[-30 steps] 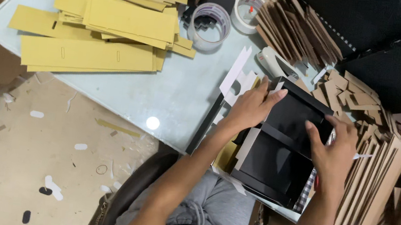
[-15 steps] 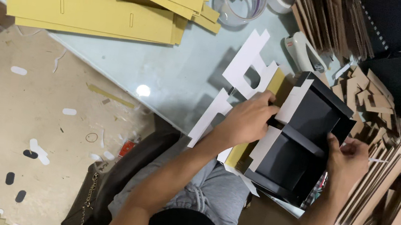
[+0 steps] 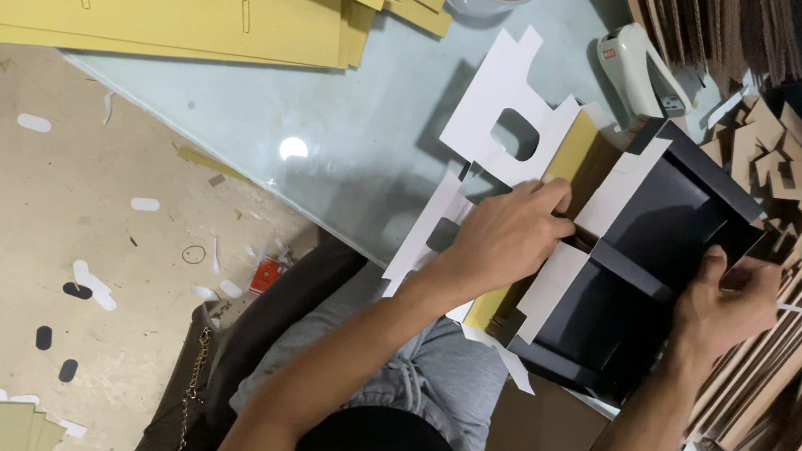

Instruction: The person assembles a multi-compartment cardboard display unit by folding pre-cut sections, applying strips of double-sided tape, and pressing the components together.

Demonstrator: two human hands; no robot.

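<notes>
Both hands grip the black divided box beside white die-cut card

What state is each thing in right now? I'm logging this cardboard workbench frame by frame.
Black box: open, divider inside, side flaps up.
Left hand: pressing the box's left flap.
Right hand: gripping the box's right wall.
White die-cut sheet: lying flat on the glass table.
Yellow cardboard strips: stacked flat.
Stapler: lying unused.
</notes>
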